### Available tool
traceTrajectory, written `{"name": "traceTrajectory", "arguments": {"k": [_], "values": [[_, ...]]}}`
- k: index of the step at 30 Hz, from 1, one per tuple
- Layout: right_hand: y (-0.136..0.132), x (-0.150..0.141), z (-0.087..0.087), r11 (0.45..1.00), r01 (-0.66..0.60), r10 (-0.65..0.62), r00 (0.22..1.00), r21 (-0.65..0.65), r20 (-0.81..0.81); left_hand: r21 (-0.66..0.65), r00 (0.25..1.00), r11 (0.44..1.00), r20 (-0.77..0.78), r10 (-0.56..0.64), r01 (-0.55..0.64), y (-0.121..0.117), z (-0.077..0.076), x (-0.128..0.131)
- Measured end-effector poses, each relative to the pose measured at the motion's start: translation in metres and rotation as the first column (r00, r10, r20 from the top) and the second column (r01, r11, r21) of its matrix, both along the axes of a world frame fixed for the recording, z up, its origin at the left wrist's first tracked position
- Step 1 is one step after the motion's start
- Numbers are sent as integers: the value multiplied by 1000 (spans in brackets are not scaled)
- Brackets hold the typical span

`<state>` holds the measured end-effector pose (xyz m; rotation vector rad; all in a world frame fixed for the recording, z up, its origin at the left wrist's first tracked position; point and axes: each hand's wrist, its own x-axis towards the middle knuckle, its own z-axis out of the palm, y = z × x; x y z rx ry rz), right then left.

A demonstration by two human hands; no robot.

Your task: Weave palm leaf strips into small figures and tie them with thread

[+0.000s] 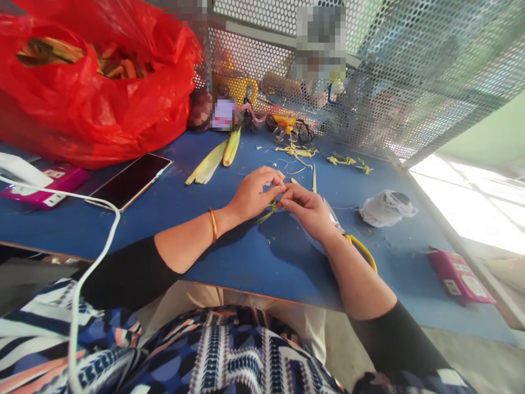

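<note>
Head view: the small green piece sits at the pinched fingertips of the right hand, with those of the left hand closed just above, any hold of theirs too small to tell. It looks part-worked, its ends loose, while pale husks at ten o'clock seem unworked. Bare counter opens towards six, but yellow-handled scissors crowd the right wrist at four and a mesh panel bounds twelve.

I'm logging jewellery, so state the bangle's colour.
The bangle is gold, clearest in the head view.
</note>
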<state>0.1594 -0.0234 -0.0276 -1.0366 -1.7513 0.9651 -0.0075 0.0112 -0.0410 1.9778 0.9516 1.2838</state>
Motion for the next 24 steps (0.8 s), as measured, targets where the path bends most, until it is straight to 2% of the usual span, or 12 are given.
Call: {"name": "traceTrajectory", "arguments": {"k": [2, 5, 8, 11, 14, 17, 21, 24], "values": [[0, -1, 0, 998, -28, 27, 1000, -49, -15, -16, 1000, 1000, 2, -25, 25, -1, 0, 0], [0, -2, -1, 994, -3, -8, 995, -110, -95, -156, 991, 987, 132, -6, 27, -2, 1, 1], [2, -1, -2, 984, 91, -127, 960, -151, -249, -352, 929, 936, 350, 123, 8, -5, 4, 2], [5, 1, -3, 968, 192, -239, 894, -158, -378, -496, 865, 868, 453, 218, 41, -10, 7, 2], [7, 3, -2, 953, 254, -301, 839, -163, -454, -569, 859, 813, 471, 198, 125, -15, 9, 4], [5, 1, 0, 943, 272, -333, 802, -193, -496, -585, 889, 789, 443, 117, 189, -19, 10, 8], [-1, -5, 2, 953, 197, -290, 818, -231, -497, -593, 918, 773, 395, 34, 227, -21, 9, 12], [-3, -7, 4, 954, 151, -260, 846, -258, -466, -599, 925, 768, 380, 23, 227, -21, 10, 12]]}}
